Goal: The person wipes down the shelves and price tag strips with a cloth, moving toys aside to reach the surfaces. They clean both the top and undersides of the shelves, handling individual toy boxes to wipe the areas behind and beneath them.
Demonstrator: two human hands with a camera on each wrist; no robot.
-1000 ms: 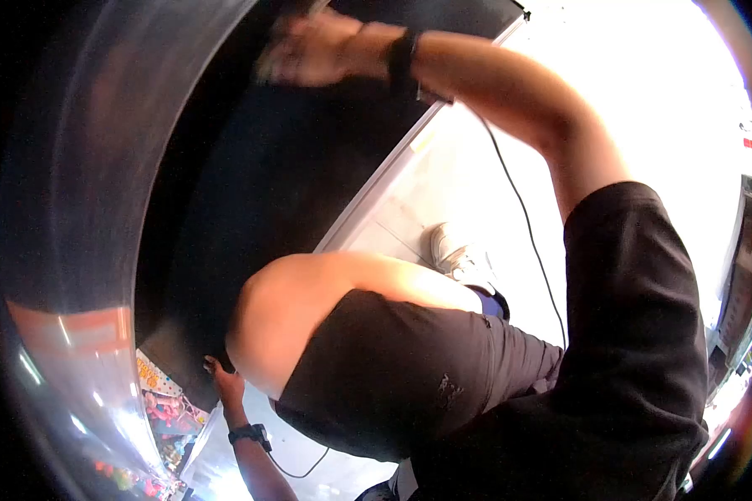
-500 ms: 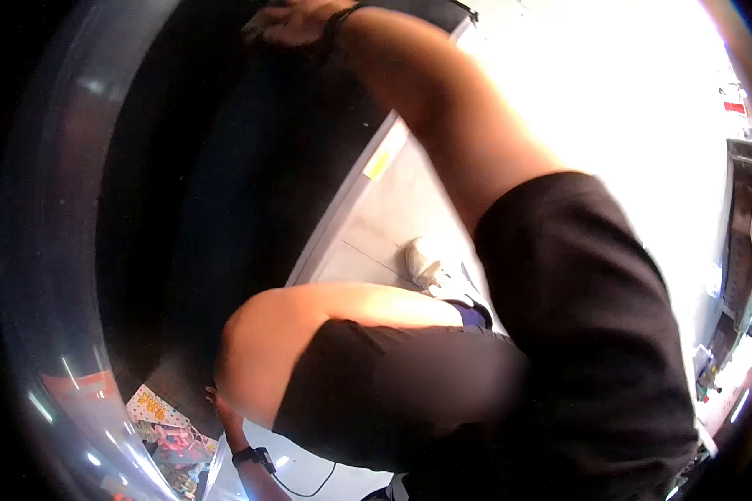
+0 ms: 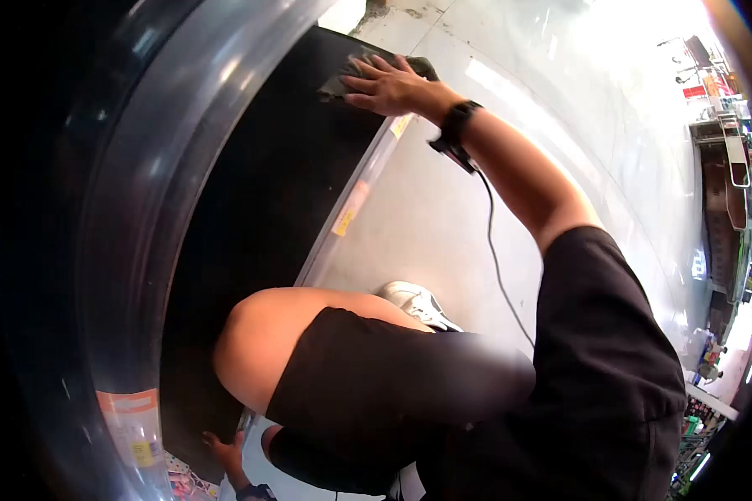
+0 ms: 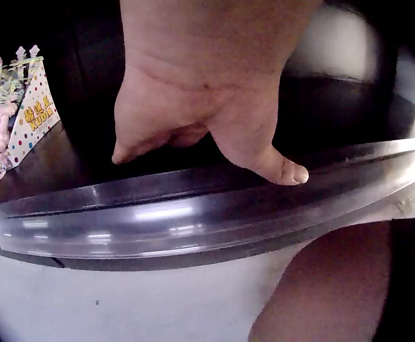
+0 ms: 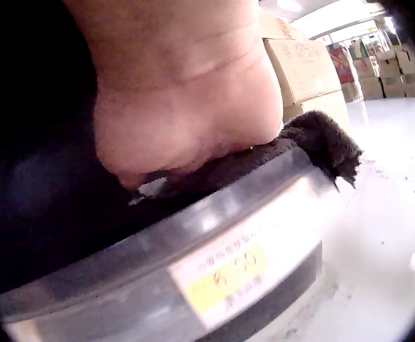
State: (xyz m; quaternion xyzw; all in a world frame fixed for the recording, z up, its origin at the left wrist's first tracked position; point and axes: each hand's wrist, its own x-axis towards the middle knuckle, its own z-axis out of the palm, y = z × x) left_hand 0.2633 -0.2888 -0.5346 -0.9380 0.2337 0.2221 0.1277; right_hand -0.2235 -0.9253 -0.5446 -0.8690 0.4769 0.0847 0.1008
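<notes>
Fingers spread, my right hand (image 3: 384, 88) presses a dark grey cloth (image 3: 334, 87) onto the black shelf surface (image 3: 267, 175) near its far corner. In the right wrist view the hand (image 5: 186, 114) lies on the dark cloth (image 5: 325, 142), which hangs over the end of the shelf's clear edge strip. My left hand (image 3: 226, 455) rests at the near part of the shelf, beside the bent knee. In the left wrist view the left hand (image 4: 200, 107) has its thumb extended over the clear edge strip (image 4: 157, 214); its other fingers are mostly hidden.
Price labels (image 3: 346, 219) sit along the shelf edge. A dotted display box (image 4: 40, 117) with pink items stands by the left hand. A curved clear panel (image 3: 134, 209) runs along the left. A cable (image 3: 493, 242) hangs from the right wrist. Cartons (image 5: 304, 68) stand beyond the shelf.
The head view has shifted, showing the shelf's far corner. My right hand, blurred before, now lies sharply visible on the cloth near that corner. The left hand stays by the knee.
</notes>
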